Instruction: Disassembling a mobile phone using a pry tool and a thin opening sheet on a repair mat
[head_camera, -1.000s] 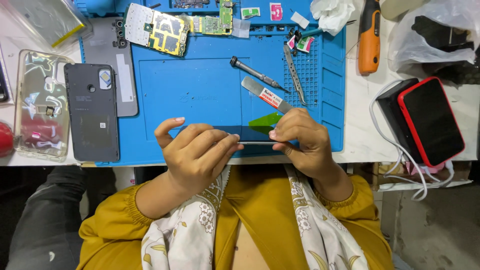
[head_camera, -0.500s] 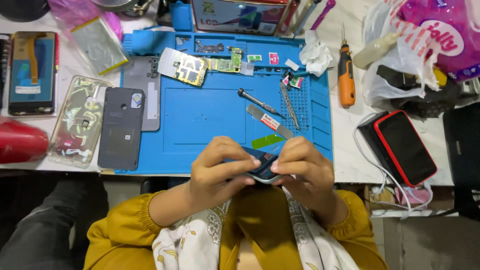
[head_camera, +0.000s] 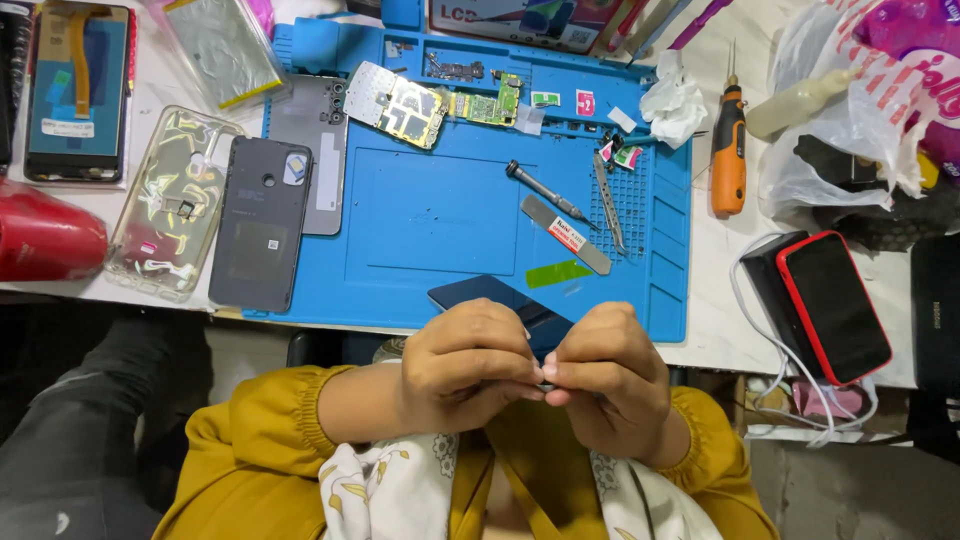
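— So, what are your hands doing?

— Both grip a dark phone screen (head_camera: 500, 300), tilted, at the near edge of the blue repair mat (head_camera: 430, 210). My left hand (head_camera: 470, 365) and right hand (head_camera: 610, 375) meet fingertip to fingertip, fingers closed on its lower edge (the contact itself is hidden).

— And nearby?

— Just beyond lie a metal pry tool (head_camera: 565, 233), tweezers (head_camera: 607, 200) and a screwdriver (head_camera: 545, 190); a dark back cover (head_camera: 260, 235) rests left.

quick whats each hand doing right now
Left hand: closed, pinching the near edge of the dark phone screen.
Right hand: closed, gripping the same screen beside it.
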